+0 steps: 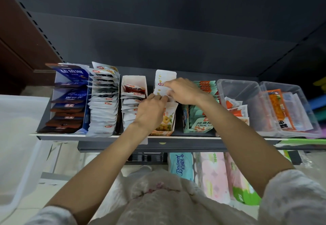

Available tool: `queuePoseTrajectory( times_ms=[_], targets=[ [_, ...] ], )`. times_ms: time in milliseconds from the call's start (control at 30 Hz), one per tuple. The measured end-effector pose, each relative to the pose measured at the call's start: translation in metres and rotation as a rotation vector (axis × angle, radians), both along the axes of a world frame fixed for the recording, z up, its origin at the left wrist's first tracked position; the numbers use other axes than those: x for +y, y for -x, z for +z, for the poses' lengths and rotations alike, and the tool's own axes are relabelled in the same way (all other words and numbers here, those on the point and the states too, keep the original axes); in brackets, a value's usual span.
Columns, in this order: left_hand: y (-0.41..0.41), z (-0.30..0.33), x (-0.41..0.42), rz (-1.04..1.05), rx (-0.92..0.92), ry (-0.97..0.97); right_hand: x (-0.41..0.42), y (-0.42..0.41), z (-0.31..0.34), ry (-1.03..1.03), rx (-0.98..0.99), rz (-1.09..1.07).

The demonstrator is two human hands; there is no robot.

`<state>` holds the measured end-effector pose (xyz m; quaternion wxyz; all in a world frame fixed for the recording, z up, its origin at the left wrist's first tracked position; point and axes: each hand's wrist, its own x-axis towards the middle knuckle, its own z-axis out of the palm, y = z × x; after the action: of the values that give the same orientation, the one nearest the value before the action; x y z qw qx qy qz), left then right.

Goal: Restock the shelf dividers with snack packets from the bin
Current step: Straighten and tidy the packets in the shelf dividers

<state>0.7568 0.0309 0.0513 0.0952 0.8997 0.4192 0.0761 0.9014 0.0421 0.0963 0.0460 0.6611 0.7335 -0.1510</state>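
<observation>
A row of cardboard dividers stands on the dark shelf (112,137). In the middle divider (172,119), white snack packets with yellow print (165,81) stand upright. My left hand (151,111) and my right hand (183,90) meet over this divider, and both pinch the white packets at its middle. A packet with a yellow picture (167,119) shows at the divider's front, partly behind my left hand. The part of the packets under my fingers is hidden.
Left dividers hold blue and brown packets (70,99), white packets (104,101) and red-and-white ones (133,90). Green packets (199,120) fill the divider on the right. Two clear tubs (243,90) (289,112) sit further right. A white bin (19,136) stands at left. Tissue packs (181,164) lie below.
</observation>
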Motion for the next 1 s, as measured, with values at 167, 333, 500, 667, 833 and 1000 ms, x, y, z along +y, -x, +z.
queuePoseTrajectory(
  times_ms=[167, 333, 500, 667, 833, 1000],
  targets=[
    [-0.003, -0.006, -0.003, 0.029, -0.154, -0.097, -0.009, -0.002, 0.005, -0.159, 0.019, -0.001],
    [-0.003, -0.004, -0.005, 0.092, -0.244, -0.015, -0.007, -0.015, 0.001, -0.244, 0.117, -0.16],
    [-0.013, -0.003, -0.003, 0.107, -0.392, 0.134, -0.001, -0.018, -0.002, -0.16, 0.275, -0.36],
    [-0.031, 0.008, 0.007, 0.464, -0.879, 0.635, -0.014, 0.021, -0.026, -0.241, 1.206, -0.972],
    [-0.037, 0.019, 0.007, 0.563, -1.022, 0.873, -0.033, 0.052, -0.053, -0.21, 1.542, -0.961],
    [-0.034, 0.006, 0.016, 0.6, -1.09, 0.956, -0.032, 0.043, -0.059, -0.178, 1.321, -0.79]
  ],
)
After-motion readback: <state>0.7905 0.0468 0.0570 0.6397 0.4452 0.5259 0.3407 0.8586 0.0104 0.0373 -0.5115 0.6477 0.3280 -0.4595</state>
